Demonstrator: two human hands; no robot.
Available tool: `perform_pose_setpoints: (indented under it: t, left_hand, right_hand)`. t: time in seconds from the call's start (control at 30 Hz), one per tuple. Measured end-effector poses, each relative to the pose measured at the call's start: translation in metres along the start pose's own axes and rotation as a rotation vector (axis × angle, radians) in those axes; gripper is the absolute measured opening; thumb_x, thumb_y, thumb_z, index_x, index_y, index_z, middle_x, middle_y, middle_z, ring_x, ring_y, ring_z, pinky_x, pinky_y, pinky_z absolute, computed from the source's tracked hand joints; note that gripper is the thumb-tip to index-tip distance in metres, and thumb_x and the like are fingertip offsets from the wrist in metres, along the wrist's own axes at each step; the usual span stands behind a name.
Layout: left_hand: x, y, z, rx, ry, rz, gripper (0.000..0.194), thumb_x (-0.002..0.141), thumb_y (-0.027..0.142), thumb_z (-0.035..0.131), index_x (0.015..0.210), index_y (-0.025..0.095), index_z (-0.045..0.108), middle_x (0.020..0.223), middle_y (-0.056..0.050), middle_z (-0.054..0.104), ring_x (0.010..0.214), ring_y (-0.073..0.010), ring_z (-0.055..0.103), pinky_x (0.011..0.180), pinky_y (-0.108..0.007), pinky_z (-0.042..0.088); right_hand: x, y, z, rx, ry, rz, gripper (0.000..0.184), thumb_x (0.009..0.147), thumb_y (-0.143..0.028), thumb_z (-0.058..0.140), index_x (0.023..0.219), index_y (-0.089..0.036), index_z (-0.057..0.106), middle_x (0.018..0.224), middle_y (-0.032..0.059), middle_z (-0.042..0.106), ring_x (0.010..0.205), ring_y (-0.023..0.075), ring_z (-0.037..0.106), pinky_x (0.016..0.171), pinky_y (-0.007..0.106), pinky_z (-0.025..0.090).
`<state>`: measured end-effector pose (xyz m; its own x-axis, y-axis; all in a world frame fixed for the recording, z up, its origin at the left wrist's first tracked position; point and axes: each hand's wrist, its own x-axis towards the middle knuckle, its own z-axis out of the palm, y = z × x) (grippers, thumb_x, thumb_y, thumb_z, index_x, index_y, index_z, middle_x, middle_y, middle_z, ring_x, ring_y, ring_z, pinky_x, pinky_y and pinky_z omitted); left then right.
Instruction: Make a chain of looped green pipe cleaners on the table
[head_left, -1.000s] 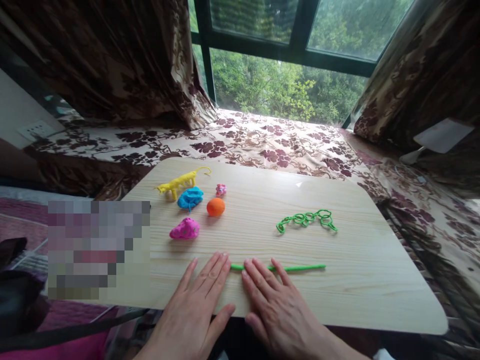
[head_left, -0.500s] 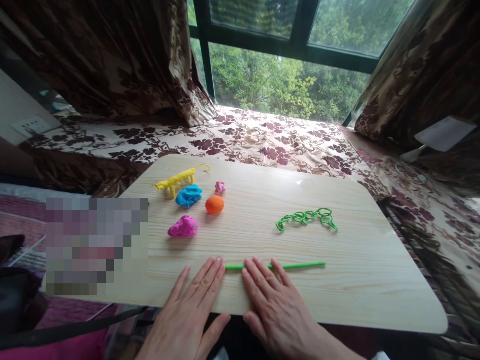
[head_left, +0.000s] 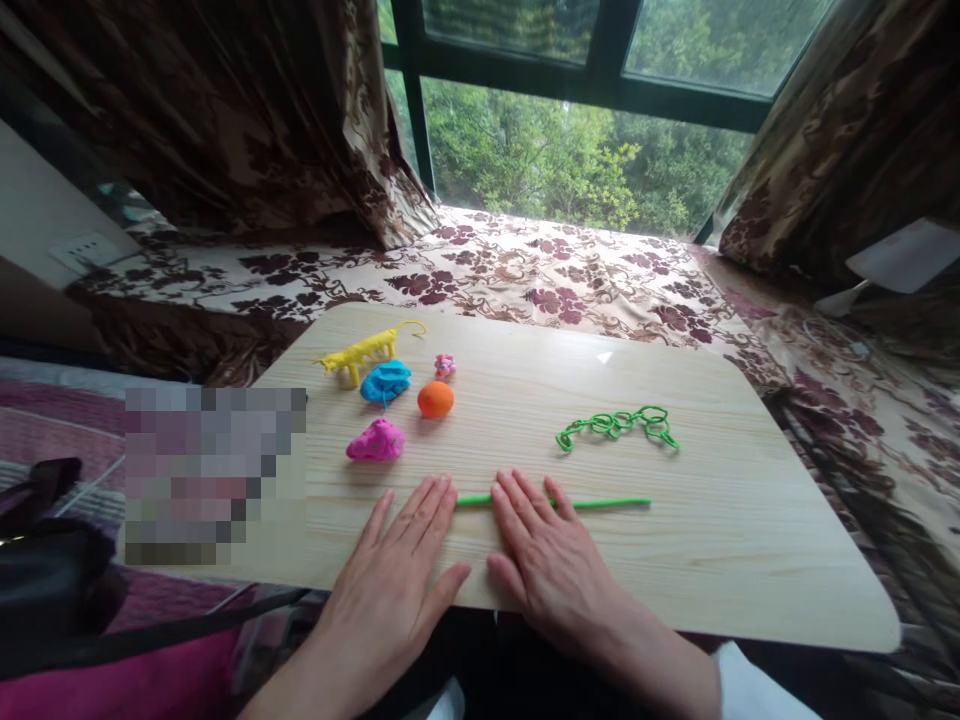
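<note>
Here's the green strip along the table's near side, calling for light, even pressure to keep its thickness uniform; it looks slim, smooth and nearly straight. The right hand lies flat across it, fingers slightly parted, while the left hand spreads flat at its left end, seemingly hidden under those fingertips.
</note>
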<state>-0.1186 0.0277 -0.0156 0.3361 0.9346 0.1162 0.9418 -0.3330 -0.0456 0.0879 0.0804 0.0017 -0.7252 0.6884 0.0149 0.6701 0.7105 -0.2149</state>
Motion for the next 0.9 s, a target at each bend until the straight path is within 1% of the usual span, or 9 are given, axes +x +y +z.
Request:
perform_pose_setpoints:
  t: [0.07,0.13,0.23,0.37,0.47,0.57,0.63,0.8,0.9]
  left_hand:
    - [0.01,-0.003,-0.001,-0.013,-0.004,-0.038,0.066,0.085,0.05,0.033,0.139,0.017,0.017,0.145,-0.007,0.02,0.133,-0.0222,0.017,0.108,-0.046,0.011]
    - [0.017,-0.004,-0.005,-0.021,0.01,-0.057,0.067,0.084,0.051,0.034,0.139,0.017,0.016,0.145,-0.008,0.02,0.133,-0.023,0.017,0.108,-0.046,0.013]
    - [0.03,0.002,-0.015,-0.041,0.047,-0.077,0.07,0.084,0.052,0.035,0.139,0.015,0.014,0.146,-0.008,0.018,0.134,-0.0234,0.015,0.108,-0.045,0.014]
    - [0.066,0.023,-0.016,-0.108,0.072,-0.066,0.066,0.086,0.052,0.03,0.139,0.013,0.017,0.146,-0.008,0.019,0.134,-0.022,0.014,0.108,-0.043,0.014]
    - [0.075,0.037,-0.009,-0.135,0.072,-0.054,0.064,0.086,0.052,0.029,0.137,0.014,0.024,0.143,-0.01,0.026,0.133,-0.0222,0.018,0.108,-0.043,0.014]
    - [0.06,0.042,-0.004,-0.131,0.014,0.049,0.068,0.084,0.054,0.032,0.138,0.016,0.019,0.145,-0.009,0.023,0.133,-0.0222,0.018,0.108,-0.043,0.014]
    - [0.059,0.04,-0.002,-0.119,-0.003,0.075,0.069,0.084,0.055,0.032,0.139,0.016,0.017,0.145,-0.009,0.021,0.133,-0.0223,0.017,0.108,-0.043,0.014]
    - [0.096,0.032,0.003,-0.078,0.049,-0.049,0.065,0.086,0.052,0.028,0.137,0.012,0.024,0.143,-0.012,0.026,0.133,-0.0235,0.018,0.107,-0.046,0.015]
    - [0.084,0.034,0.002,-0.07,0.021,-0.004,0.067,0.084,0.054,0.03,0.137,0.013,0.022,0.144,-0.01,0.024,0.133,-0.0228,0.017,0.107,-0.044,0.014]
  right_hand:
    - [0.011,0.007,-0.005,-0.024,0.026,0.041,0.055,0.09,-0.041,0.03,0.138,-0.014,0.024,0.145,0.0077,0.019,0.133,0.0219,0.011,0.107,0.045,0.012]
    - [0.008,0.019,-0.013,-0.072,0.054,0.055,0.053,0.09,-0.038,0.031,0.138,-0.014,0.025,0.145,0.0066,0.019,0.133,0.0213,0.012,0.107,0.043,0.015]
    - [-0.02,0.047,-0.021,-0.191,0.111,0.134,0.051,0.09,-0.029,0.032,0.138,-0.012,0.024,0.145,0.007,0.017,0.133,0.0212,0.012,0.105,0.043,0.019]
    - [-0.061,0.077,-0.014,-0.31,0.121,0.218,0.048,0.09,-0.029,0.032,0.135,-0.012,0.032,0.143,0.009,0.024,0.132,0.0226,0.018,0.102,0.044,0.024]
    - [-0.083,0.078,-0.007,-0.343,0.097,0.166,0.051,0.089,-0.03,0.034,0.137,-0.013,0.027,0.142,0.0091,0.025,0.13,0.0218,0.022,0.102,0.042,0.024]
    - [-0.098,0.072,-0.004,-0.349,0.096,0.109,0.056,0.088,-0.032,0.037,0.139,-0.013,0.022,0.143,0.0094,0.024,0.13,0.0225,0.023,0.103,0.042,0.022]
    - [-0.096,0.071,-0.005,-0.328,0.093,0.111,0.058,0.088,-0.035,0.037,0.139,-0.013,0.021,0.143,0.0097,0.024,0.13,0.0235,0.022,0.103,0.044,0.02]
    - [-0.074,0.081,-0.01,-0.264,0.098,0.236,0.057,0.089,-0.039,0.035,0.138,-0.012,0.023,0.142,0.0116,0.024,0.13,0.0252,0.021,0.103,0.048,0.019]
    - [-0.085,0.077,-0.01,-0.268,0.075,0.213,0.06,0.088,-0.041,0.035,0.139,-0.012,0.021,0.143,0.012,0.021,0.131,0.0254,0.019,0.104,0.048,0.016]
